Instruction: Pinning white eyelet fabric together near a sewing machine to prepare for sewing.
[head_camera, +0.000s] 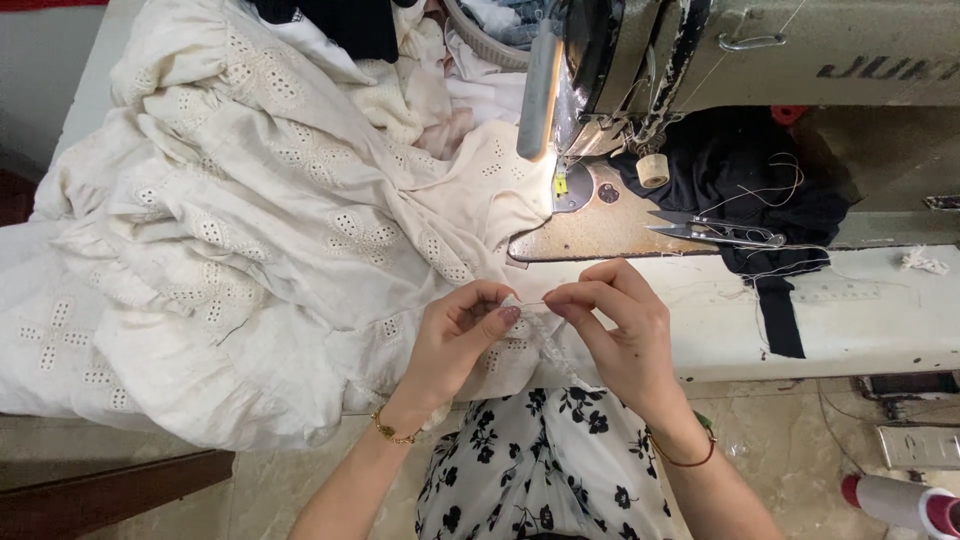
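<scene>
Both hands meet just below the middle of the view, at the front edge of the desk (860, 320). The left hand (455, 335) is closed in a pinch, thumb and forefinger gripping the hem of the cream fabric (250, 230). The right hand (615, 325) is closed the same way, its fingertips pinching the same hem just beside the left hand's, at its 3 o'clock. A thin thread or pin seems to run between the two pinches, but it is too fine to tell which. A narrow strip of clear or pale trim (550, 355) hangs down from the pinched spot toward 6 o'clock.

The cream fabric, embroidered with eyelet flowers, spreads in a big heap from the hands toward 9 and 11 o'clock, covering most of the left half of the desk and draping over its front edge.

At 12 to 1 o'clock from the hands stands the sewing machine (800, 50), with its needle area lit and a corner of the fabric lying under it. On the machine bed at 2 o'clock lie thread snips (715, 230), next to a black cloth (740, 170) and a small pale spool (653, 170). A gold bracelet (392, 432) circles the left wrist, a red cord (685, 458) the right. A black-and-white flowered skirt (540, 460) shows at 6 o'clock.
</scene>
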